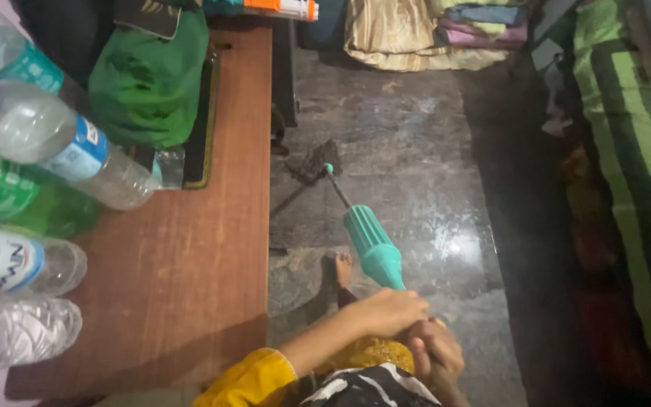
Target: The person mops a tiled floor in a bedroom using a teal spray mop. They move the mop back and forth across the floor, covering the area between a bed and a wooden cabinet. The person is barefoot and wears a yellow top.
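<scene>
Left hand: fingers closed around turquoise plastic mop handle | Right hand: clamped on the handle, just below | Dark mop head: on grey stone floor, beside brown wooden table edge

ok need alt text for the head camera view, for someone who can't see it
Both hands, left hand and right hand, grip a teal mop handle whose dark mop head rests on the wet grey stone floor. At left, a wooden table holds plastic bottles and a green bag.
</scene>
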